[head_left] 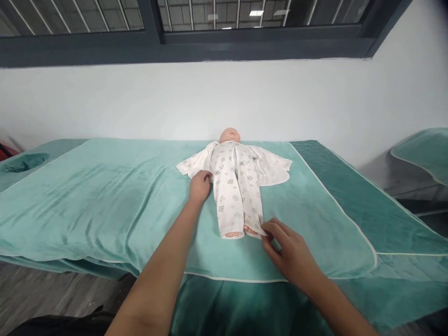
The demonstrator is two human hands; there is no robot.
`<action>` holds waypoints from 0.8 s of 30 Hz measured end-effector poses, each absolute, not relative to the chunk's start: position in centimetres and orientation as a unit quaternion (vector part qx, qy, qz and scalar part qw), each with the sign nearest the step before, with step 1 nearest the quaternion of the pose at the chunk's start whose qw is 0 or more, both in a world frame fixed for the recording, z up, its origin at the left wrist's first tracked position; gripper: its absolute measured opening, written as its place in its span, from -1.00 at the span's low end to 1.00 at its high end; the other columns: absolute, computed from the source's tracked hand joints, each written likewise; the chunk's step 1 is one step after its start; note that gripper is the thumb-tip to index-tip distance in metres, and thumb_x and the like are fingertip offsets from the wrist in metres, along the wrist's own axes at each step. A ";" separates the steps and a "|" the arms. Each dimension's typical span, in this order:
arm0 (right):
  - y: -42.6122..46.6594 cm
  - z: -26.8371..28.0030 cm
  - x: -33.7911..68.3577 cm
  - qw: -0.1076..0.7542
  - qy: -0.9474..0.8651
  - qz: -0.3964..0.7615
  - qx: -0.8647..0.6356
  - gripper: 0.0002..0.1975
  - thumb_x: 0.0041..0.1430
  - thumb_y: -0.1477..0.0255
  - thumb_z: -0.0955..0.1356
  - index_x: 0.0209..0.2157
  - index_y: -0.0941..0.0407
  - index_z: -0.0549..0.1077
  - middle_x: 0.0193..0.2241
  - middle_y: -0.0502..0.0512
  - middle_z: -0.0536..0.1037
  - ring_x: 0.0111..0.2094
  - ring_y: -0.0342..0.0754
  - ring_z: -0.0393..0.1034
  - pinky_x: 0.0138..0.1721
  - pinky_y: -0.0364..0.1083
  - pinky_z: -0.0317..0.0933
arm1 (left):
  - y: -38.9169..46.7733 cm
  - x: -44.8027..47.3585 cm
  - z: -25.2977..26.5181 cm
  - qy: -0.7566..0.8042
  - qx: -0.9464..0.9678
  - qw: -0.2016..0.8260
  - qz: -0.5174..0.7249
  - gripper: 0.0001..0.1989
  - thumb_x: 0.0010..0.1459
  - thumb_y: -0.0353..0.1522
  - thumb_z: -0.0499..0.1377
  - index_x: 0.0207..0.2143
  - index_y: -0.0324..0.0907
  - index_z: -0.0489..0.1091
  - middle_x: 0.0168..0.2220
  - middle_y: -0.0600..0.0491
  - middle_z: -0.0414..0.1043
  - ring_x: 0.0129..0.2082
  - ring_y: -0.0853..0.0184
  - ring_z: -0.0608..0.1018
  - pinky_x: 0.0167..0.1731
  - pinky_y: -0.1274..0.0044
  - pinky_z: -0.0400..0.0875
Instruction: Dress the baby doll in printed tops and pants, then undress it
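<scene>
A baby doll [230, 135] lies on its back with its head toward the wall. Printed white baby trousers [229, 196] cover its legs, and its toes show at the cuffs. A white baby shirt [273, 165] is spread open beneath it, sleeves out to both sides. At the left edge of the trousers, beside the shirt's hem, my left hand [200, 186] is closed with its fingertips against the cloth; the exact grip is partly hidden. My right hand [285, 249] pinches the outer corner of the trouser cuff by the doll's foot.
A light green sheet [115, 196] with a pale border covers the massage bed [353, 186], wrinkled at the left. A face hole [26, 162] shows at the far left. Behind stands a white wall [140, 100] under a dark-framed window. Another green padded piece [425, 151] is at right.
</scene>
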State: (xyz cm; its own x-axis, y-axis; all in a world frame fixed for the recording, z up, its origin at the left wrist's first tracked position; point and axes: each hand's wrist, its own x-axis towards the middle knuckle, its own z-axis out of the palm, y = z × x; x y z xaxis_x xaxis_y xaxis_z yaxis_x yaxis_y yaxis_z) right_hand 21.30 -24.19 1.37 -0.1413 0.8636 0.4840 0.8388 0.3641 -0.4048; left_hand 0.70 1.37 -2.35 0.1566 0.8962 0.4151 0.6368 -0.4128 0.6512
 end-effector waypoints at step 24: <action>-22.7 2.8 19.9 0.464 -0.689 0.100 -0.547 -0.91 0.33 0.40 0.30 -0.28 0.08 0.40 -0.47 -0.02 0.38 -0.47 -0.14 0.29 -0.44 -0.14 0.19 | 1.3 0.9 -1.9 0.525 0.727 0.184 0.403 -0.70 0.10 -0.52 -0.01 -0.33 -0.13 0.51 -0.22 0.04 0.58 -0.16 0.25 0.55 -0.12 0.44 0.42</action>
State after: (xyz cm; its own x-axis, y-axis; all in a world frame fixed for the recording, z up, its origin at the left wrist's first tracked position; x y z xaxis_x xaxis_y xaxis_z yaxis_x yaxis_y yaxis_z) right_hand 19.88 -22.71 2.77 0.0294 0.8470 0.5307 0.6622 0.3812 -0.6451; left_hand 0.91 1.33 -1.93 0.1234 0.9117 0.3920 0.6156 -0.3801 0.6904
